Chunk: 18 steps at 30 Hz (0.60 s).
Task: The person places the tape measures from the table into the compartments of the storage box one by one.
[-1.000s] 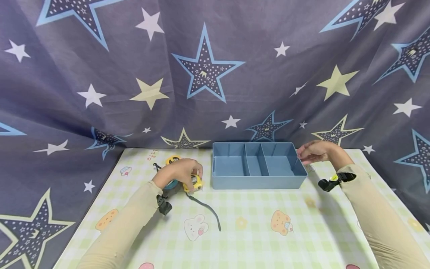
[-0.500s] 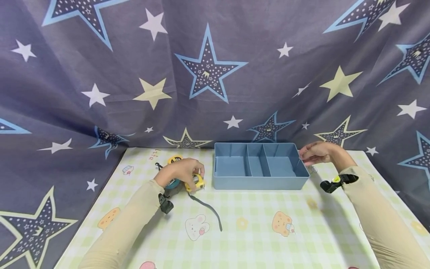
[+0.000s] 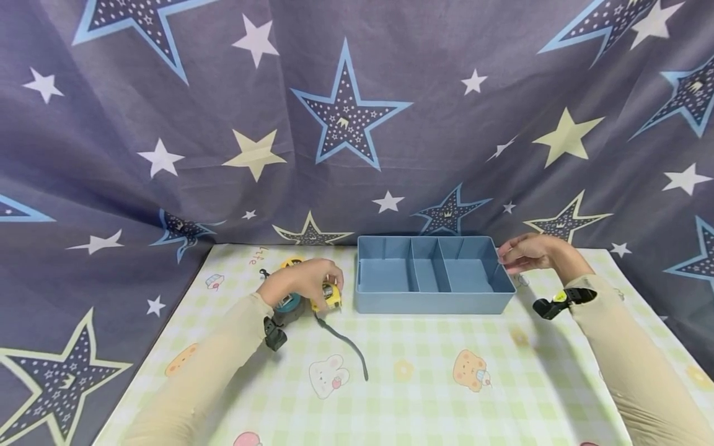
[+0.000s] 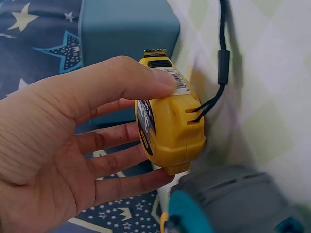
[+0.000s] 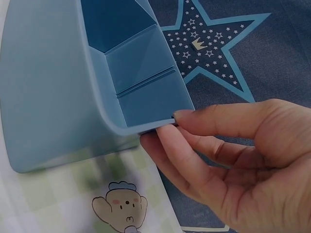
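My left hand (image 3: pixel 309 279) grips a yellow tape measure (image 4: pixel 177 131), thumb on its labelled face and fingers on the opposite side. A dark wrist strap (image 3: pixel 348 350) trails from the tape measure across the tabletop. Close beside it, partly under my left hand, lies a teal and grey tape measure (image 4: pixel 233 199). At the far right, my right hand (image 3: pixel 530 253) pinches the end rim of a blue divided box (image 3: pixel 432 303), as the right wrist view confirms. Two dividers split the box into three compartments, and nothing is visible inside.
Another yellow tape measure (image 3: pixel 291 262) lies behind my left hand, mostly hidden. A star-patterned curtain (image 3: pixel 346 186) hangs right behind the box. Green-checked cloth with cartoon prints covers the table (image 3: pixel 401 402).
My left hand has shifted slightly right and the yellow tape measure shows a little more. The right hand stays on the box rim. The head view has drifted slightly.
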### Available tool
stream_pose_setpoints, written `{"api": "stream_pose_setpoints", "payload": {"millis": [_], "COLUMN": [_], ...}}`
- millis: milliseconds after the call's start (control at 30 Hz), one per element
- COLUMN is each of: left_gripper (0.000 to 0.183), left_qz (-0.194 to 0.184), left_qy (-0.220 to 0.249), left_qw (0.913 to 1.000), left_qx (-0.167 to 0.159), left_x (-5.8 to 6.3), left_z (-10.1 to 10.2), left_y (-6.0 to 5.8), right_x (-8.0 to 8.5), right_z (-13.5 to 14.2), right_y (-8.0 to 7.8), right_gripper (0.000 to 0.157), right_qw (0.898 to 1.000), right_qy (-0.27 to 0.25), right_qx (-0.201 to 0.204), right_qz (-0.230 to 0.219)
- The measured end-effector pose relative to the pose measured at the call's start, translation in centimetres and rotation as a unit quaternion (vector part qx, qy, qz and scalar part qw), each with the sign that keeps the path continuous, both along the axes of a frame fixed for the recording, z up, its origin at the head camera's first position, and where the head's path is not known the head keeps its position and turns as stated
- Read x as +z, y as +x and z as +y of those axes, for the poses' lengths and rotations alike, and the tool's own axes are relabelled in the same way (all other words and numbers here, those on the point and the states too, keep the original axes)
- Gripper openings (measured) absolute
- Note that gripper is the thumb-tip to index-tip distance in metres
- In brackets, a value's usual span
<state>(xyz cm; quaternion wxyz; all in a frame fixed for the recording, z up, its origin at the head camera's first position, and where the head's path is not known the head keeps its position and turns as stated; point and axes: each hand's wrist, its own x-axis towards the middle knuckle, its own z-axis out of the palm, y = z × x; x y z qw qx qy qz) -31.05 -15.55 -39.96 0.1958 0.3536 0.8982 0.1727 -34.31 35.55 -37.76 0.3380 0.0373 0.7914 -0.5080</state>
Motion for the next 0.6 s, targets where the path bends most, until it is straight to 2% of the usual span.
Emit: {"api": "stream_pose_setpoints", "payload": {"millis": [367, 600], "left_gripper": [0.042, 0.041], "left_qz": [0.034, 0.028], "left_qy": [-0.01, -0.03], "left_qw": [0.9987, 0.998], "left_qx": [-0.037, -0.047], "left_x": [3.5, 5.9], "left_z": [0.0, 0.6], "left_y": [-0.6, -0.8], "right_x": [0.2, 0.3], "right_z": [-0.1, -0.2], "right_y": [0.1, 0.3], "right_gripper": [0.03, 0.036], "right_qw": [1.0, 1.0], "right_qy": [-0.001, 0.002], "right_qx": [-0.006, -0.001], "right_qz": [0.005, 0.007]}}
